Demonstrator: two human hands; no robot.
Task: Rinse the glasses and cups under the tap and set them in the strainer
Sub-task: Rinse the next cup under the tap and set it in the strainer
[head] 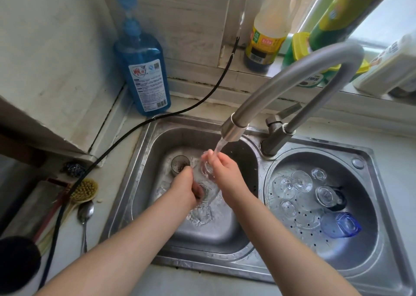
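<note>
Both hands hold one clear glass (208, 183) under the tap (234, 129), over the left basin of the sink (144, 160). The left hand (186, 186) grips its lower end; the right hand (225, 169) curls round its upper end, where the water lands. The glass's long axis seems to run from lower left up toward the stream. The strainer (364, 246), already holding several glasses, lies to the right, nearer the right hand, so that hand looks better placed to carry it across.

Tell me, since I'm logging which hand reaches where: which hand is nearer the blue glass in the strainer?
Right. The right hand is under the tap over the left basin, on the side next to the strainer holding the blue glass. The left hand is farther left.
</note>
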